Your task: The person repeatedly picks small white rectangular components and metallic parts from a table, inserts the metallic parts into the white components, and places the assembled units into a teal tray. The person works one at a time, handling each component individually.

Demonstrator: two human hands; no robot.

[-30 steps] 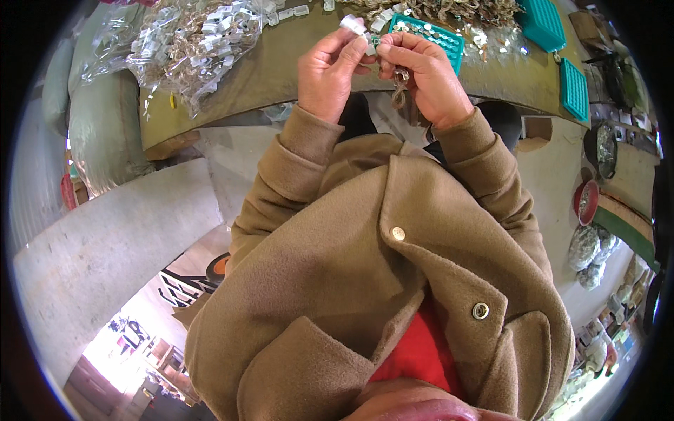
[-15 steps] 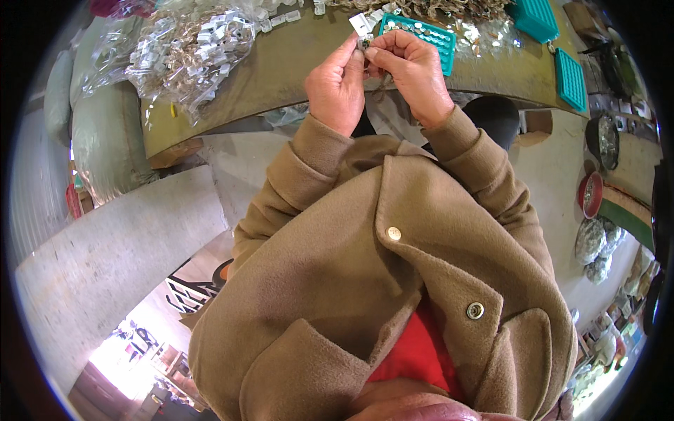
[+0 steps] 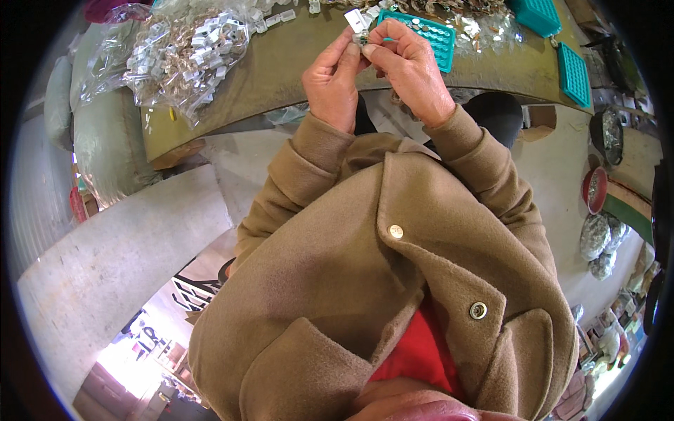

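Observation:
My left hand [image 3: 333, 85] and my right hand [image 3: 415, 76] meet over the table's near edge, thumbs and fingers pinched together. Between the fingertips is a small clear piece with a white tag [image 3: 356, 20] sticking up from it. Its lower part is mostly covered by my fingers, so I cannot make out its exact kind. Just beyond my right hand lies a teal tray [image 3: 444, 50] with rows of round holes and small pale discs on it.
A clear plastic bag [image 3: 203, 67] of white-tagged pieces and brown strands lies on the olive table [image 3: 281, 67] at left. Teal trays [image 3: 574, 76] sit at the right edge. Loose shiny pieces [image 3: 484, 34] lie at the back. A red bowl [image 3: 595, 189] is at far right.
Both hands stay pinched close together, with the tagged piece between them. My right fingers have shifted slightly up and left. The whole view has moved a little.

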